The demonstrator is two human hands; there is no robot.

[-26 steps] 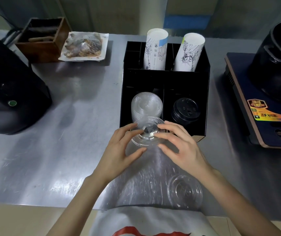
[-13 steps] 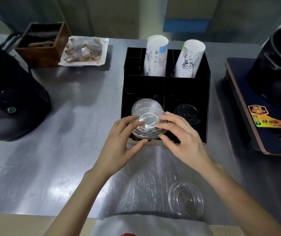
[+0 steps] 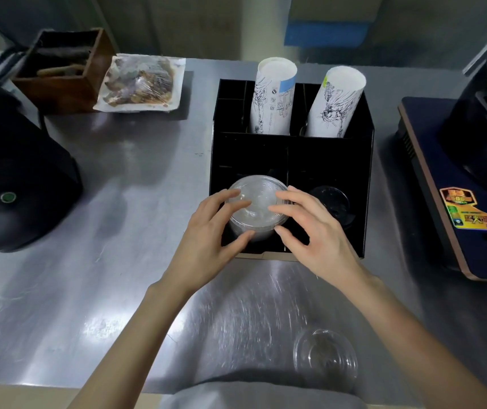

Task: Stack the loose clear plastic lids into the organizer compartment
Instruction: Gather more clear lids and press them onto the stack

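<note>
A clear plastic lid (image 3: 256, 203) lies on top of the stack of clear lids in the front left compartment of the black organizer (image 3: 366, 160). My left hand (image 3: 209, 234) grips its left rim with fingers on top and thumb at the front. My right hand (image 3: 313, 228) holds its right rim the same way. Another loose clear lid (image 3: 325, 357) lies on the steel counter near the front edge, right of my arms. The stack below the held lid is mostly hidden.
Black lids (image 3: 332, 202) fill the front right compartment. Two rolls of paper cups (image 3: 274, 95) stand in the back compartments. A black machine (image 3: 15, 178) is at left, a wooden box (image 3: 65, 66) and wrapped food tray (image 3: 142, 84) behind, a cooker with pot (image 3: 478, 172) at right.
Both hands carried the clear lid forward from above the counter's edge of the organizer and lowered it onto the stack in the front left compartment.
</note>
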